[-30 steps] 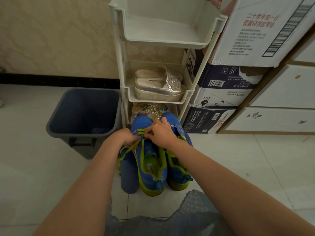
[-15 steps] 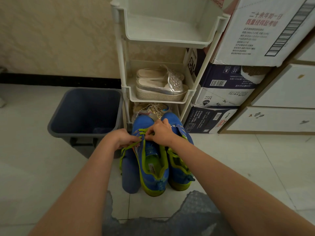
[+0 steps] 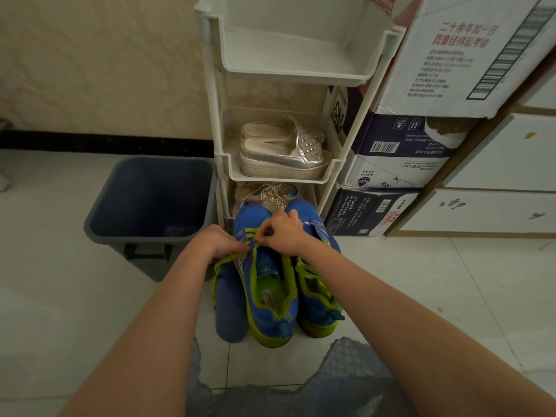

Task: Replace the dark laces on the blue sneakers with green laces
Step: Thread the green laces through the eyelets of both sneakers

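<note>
On the floor before the white rack (image 3: 222,164), both hands, left hand (image 3: 224,240) and right hand (image 3: 287,234), pinched a green lace (image 3: 251,236) with their fingers over the blue sneakers (image 3: 270,284).

Your left hand (image 3: 224,240) and right hand (image 3: 287,233) meet over the front of the left blue-and-lime mesh sneaker (image 3: 267,290), both pinching the lime-green flat lace (image 3: 251,236) there. The right blue-and-lime mesh sneaker (image 3: 316,293) sits touching it on the right. A blue foam insole (image 3: 230,308) lies just left of the pair. Both toes point at the white plastic three-tier rack (image 3: 288,70) directly ahead. A pair of silver platform slippers (image 3: 285,155) is on its middle tier. A dark grey plastic bin (image 3: 150,203) stands left of the rack, beside your left hand. Stacked printed cardboard boxes (image 3: 397,152) are right of the rack, a white cabinet (image 3: 496,182) further right.
</note>
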Available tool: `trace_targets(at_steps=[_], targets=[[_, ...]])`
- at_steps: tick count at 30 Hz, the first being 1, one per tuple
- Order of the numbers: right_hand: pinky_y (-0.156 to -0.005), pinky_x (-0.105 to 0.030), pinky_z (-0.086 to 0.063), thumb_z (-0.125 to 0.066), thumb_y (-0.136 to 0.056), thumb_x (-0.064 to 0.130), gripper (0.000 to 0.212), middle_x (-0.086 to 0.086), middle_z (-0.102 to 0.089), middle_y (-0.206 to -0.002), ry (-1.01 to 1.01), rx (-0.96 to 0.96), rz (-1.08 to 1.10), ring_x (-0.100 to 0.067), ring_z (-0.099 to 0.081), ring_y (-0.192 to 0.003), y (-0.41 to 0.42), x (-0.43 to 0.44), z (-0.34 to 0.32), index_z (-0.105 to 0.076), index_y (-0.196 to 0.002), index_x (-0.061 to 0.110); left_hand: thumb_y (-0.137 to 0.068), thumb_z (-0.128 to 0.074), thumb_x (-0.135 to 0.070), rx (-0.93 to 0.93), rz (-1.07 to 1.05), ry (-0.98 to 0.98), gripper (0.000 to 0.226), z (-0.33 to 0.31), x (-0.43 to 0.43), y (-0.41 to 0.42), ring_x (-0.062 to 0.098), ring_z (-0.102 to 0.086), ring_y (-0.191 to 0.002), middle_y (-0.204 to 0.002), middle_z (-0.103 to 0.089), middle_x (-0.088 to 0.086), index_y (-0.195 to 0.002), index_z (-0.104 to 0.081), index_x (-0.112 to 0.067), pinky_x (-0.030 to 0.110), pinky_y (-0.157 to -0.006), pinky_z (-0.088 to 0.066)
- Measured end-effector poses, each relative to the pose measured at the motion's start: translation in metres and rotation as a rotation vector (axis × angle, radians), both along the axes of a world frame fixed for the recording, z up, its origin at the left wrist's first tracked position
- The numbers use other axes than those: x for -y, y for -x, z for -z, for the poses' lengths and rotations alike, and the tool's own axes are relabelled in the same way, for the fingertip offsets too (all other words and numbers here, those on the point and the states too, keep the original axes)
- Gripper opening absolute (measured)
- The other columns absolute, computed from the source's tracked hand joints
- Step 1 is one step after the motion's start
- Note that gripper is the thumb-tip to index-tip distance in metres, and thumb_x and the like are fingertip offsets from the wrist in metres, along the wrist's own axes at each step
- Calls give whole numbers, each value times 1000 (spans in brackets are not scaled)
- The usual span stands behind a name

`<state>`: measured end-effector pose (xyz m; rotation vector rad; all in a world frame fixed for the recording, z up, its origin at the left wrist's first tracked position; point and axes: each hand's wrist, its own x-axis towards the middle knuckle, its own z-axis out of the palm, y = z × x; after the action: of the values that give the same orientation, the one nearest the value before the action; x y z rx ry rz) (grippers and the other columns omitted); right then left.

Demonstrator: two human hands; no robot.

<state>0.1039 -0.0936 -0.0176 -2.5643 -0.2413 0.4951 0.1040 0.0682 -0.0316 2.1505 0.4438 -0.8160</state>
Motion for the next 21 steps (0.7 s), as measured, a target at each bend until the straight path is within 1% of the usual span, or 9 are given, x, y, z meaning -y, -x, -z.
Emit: trace_targets(at_steps=[3, 6, 8, 10, 11, 13, 15, 17, 21], targets=[[-107, -38, -24, -53, -95, 27, 19, -7, -45, -128, -93, 71, 70, -31, -28, -124, -4, -10, -5, -69, -106, 27, -74, -76, -33, -32, 22, -25, 43, -4, 3, -1, 23, -64, -93, -104, -68, 11, -108, -68, -7, 34, -80, -50], [-107, -40, -22, -47, -98, 29, 26, -8, -42, -130, 91, 80, -112, -34, -27, -124, -2, -24, -2, -67, -113, 33, -79, -68, -24, -46, 29, -32, 36, -5, 10, 0, 23, -56, -81, -94, -60, 12, -109, -67, -4, 33, -73, -46], [-105, -40, -23, -43, -98, 25, 31, -8, -39, -128, 202, 86, -215, -34, -28, -120, 1, -30, 1, -63, -121, 33, -80, -67, -21, -57, 27, -40, 37, -5, 10, 2, 25, -57, -89, -103, -61, 15, -112, -66, -3, 33, -80, -47], [-105, -40, -23, -44, -98, 22, 32, -10, -37, -128, 257, 112, -252, -34, -28, -120, 0, -32, 2, -62, -124, 29, -77, -72, -23, -82, 20, -48, 49, -4, 9, 2, 27, -60, -100, -115, -61, 17, -120, -60, -1, 36, -91, -50], [-105, -40, -24, -46, -97, 21, 32, -11, -37, -129, 282, 134, -263, -34, -27, -121, -1, -33, 2, -62, -124, 26, -77, -72, -23, -95, 28, -57, 53, -5, 9, 1, 28, -60, -102, -118, -61, 18, -122, -58, 1, 37, -91, -51], [-105, -40, -25, -50, -95, 20, 32, -13, -36, -132, 347, 173, -292, -35, -26, -123, -3, -36, 2, -61, -125, 18, -83, -69, -21, -110, 69, -84, 41, -8, 10, 0, 27, -61, -100, -115, -63, 18, -115, -58, 1, 34, -84, -51], [-104, -40, -26, -52, -94, 20, 32, -14, -35, -134, 401, 186, -319, -35, -26, -124, -5, -39, 4, -60, -124, 12, -85, -67, -18, -121, 102, -108, 33, -9, 10, -1, 27, -62, -105, -114, -64, 17, -111, -61, 1, 33, -88, -50], [-104, -40, -25, -52, -94, 20, 31, -14, -33, -134, 402, 165, -319, -35, -26, -123, -6, -39, 5, -60, -122, 8, -83, -69, -22, -126, 126, -139, 39, -9, 8, -1, 26, -61, -109, -118, -63, 16, -114, -62, 0, 35, -92, -49], [-108, -43, -22, -42, -100, 26, 32, -15, -30, -134, 258, -24, -214, -34, -26, -121, -5, -30, 1, -58, -121, 8, -83, -69, -33, -127, 136, -131, 48, -14, 5, -1, 23, -63, -104, -116, -64, 13, -117, -60, -1, 32, -80, -52]])
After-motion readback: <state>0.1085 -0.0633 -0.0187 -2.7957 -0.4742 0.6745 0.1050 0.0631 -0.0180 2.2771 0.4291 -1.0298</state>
